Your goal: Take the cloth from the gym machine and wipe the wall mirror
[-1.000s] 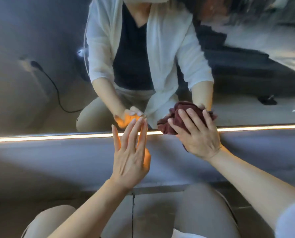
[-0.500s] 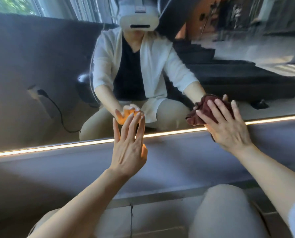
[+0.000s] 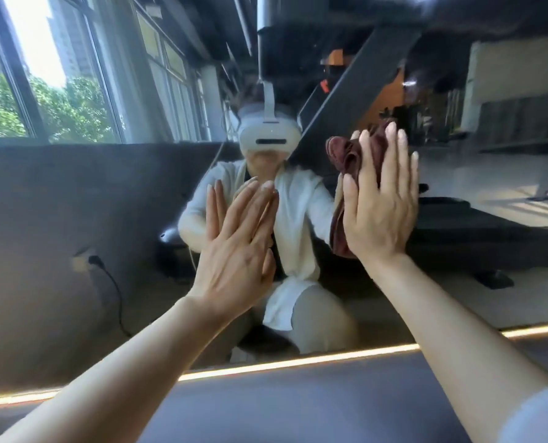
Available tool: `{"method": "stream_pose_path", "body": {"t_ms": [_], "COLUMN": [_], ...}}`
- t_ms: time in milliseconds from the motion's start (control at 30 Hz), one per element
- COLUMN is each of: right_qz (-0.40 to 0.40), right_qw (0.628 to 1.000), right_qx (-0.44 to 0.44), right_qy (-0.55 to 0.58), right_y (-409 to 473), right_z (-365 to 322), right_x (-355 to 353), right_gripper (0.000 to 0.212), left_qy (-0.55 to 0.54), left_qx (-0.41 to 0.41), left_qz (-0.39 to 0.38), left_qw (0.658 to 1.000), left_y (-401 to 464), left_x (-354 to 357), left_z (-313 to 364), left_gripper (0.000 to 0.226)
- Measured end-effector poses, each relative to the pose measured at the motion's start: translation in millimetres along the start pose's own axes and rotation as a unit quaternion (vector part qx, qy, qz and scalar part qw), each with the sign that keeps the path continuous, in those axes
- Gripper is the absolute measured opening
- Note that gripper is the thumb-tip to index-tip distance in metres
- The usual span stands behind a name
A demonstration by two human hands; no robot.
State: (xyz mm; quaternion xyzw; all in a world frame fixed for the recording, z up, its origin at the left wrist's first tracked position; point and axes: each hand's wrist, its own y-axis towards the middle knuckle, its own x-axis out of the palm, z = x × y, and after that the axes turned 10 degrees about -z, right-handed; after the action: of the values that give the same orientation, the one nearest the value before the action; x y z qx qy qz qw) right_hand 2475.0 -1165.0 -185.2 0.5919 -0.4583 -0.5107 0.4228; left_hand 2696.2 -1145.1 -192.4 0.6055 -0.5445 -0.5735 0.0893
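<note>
The wall mirror (image 3: 74,219) fills most of the view and reflects a crouching person in a white shirt. A dark red cloth (image 3: 346,161) is bunched against the glass right of centre. My right hand (image 3: 379,206) lies flat on the cloth with straight fingers and presses it to the mirror; most of the cloth is hidden under the palm. My left hand (image 3: 237,247) is flat against the glass to the left of the cloth, fingers straight and together, holding nothing.
A lit strip (image 3: 266,367) runs along the mirror's bottom edge above a grey ledge (image 3: 298,407). The reflection shows windows at the left, a dark treadmill-like machine at the right, and a wall socket with a black cable.
Both hands have moved up the mirror from the lit bottom edge. The right hand has carried the cloth up and somewhat right. The view has tilted upward.
</note>
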Motion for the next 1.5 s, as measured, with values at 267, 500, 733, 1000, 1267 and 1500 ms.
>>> {"method": "stream_pose_path", "body": {"t_ms": [267, 500, 733, 1000, 1267, 1500], "right_qz": [-0.077, 0.069, 0.044, 0.002, 0.014, 0.011], "right_qw": [0.94, 0.997, 0.988, 0.945, 0.949, 0.937], "right_qx": [-0.325, 0.038, -0.146, -0.327, -0.316, -0.348], "right_qy": [-0.066, -0.004, 0.007, -0.003, 0.001, -0.001], "right_y": [-9, 114, 131, 88, 127, 89], "right_z": [9, -12, -155, -304, -283, -373], "right_x": [-1, -9, 9, 41, 28, 49], "right_gripper": [0.052, 0.057, 0.059, 0.053, 0.049, 0.054], "left_qy": [0.053, 0.046, 0.005, -0.071, -0.047, -0.055], "left_qx": [0.085, 0.048, -0.078, -0.238, -0.268, -0.314], "left_qz": [0.015, 0.065, 0.113, 0.146, 0.085, 0.126], "left_qw": [0.995, 0.996, 0.991, 0.958, 0.958, 0.939], "left_y": [50, 56, 26, -54, -98, -121], "left_x": [-24, -43, -55, -53, -63, -60], "left_z": [-34, -73, -127, -193, -233, -259], "left_gripper": [0.063, 0.069, 0.076, 0.1, 0.098, 0.097]}}
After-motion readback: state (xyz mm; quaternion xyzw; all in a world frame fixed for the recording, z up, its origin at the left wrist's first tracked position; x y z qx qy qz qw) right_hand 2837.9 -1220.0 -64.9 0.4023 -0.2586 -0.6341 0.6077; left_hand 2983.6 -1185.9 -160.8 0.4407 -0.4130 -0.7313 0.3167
